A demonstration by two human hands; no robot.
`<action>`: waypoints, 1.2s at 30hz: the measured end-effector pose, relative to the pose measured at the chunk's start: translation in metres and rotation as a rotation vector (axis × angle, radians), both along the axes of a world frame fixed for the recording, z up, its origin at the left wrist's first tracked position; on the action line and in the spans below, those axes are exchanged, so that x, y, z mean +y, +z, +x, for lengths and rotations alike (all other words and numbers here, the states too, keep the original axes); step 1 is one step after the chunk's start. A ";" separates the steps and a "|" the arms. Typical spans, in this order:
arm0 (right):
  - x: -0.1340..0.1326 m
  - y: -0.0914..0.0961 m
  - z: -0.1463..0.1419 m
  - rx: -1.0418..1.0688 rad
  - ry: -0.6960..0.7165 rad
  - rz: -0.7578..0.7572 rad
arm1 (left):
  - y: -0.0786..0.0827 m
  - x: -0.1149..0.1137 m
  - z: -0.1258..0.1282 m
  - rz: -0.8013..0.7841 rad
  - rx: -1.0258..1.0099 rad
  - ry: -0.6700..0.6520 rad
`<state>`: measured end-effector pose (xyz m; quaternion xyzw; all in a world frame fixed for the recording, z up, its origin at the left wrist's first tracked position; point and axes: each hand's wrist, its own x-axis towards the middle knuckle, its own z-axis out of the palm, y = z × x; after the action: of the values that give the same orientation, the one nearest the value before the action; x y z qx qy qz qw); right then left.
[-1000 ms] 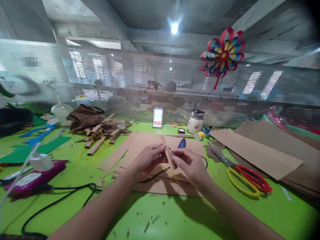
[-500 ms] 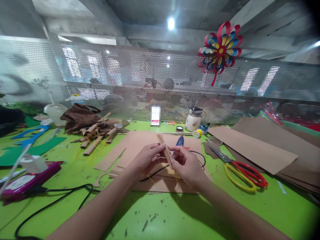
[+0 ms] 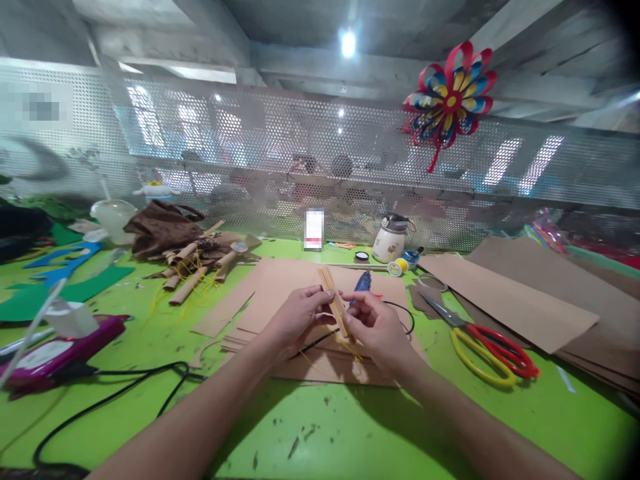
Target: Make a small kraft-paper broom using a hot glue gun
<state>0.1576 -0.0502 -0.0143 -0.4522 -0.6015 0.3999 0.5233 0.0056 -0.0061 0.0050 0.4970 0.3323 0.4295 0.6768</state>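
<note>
No legible txt. Phone (image 3: 313, 230) scrn pixelated; spool (image 3: 398, 268) label, round sticker (image 3: 239, 247) on paper rolls (image 3: 189, 285) & power strip (image 3: 107, 332) label too sm./blurry to read.

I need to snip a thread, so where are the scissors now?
In the head view, the scissors lie on the green table, to the right of the right hand and on the near side of the large brown paper sheets.

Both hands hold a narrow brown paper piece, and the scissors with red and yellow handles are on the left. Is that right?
Not quite: the metal scissors with red and yellow handles lie on the person's right, as the head view shows. The left hand and right hand do hold the narrow brown paper piece.
</note>
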 end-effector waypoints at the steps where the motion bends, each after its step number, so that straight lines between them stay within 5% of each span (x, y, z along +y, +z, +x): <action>1: 0.000 -0.001 0.000 0.015 0.007 -0.011 | 0.000 0.000 0.000 0.003 0.006 0.009; 14: 0.001 0.001 -0.003 0.029 0.036 -0.070 | -0.006 0.006 -0.003 0.002 0.038 0.023; 26: 0.053 0.019 0.084 -0.571 -0.308 0.097 | 0.004 0.028 -0.027 -0.073 0.073 0.029; 31: 0.054 0.005 0.075 -0.973 -0.276 0.083 | 0.001 0.032 -0.028 -0.091 0.075 0.029; 36: 0.057 -0.023 0.053 -1.156 -0.361 0.116 | 0.000 0.029 -0.026 -0.106 0.091 0.010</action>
<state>0.2103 0.0064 -0.0375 -0.6615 -0.7230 -0.0389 0.1953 -0.0200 0.0229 0.0049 0.4778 0.3875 0.3917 0.6842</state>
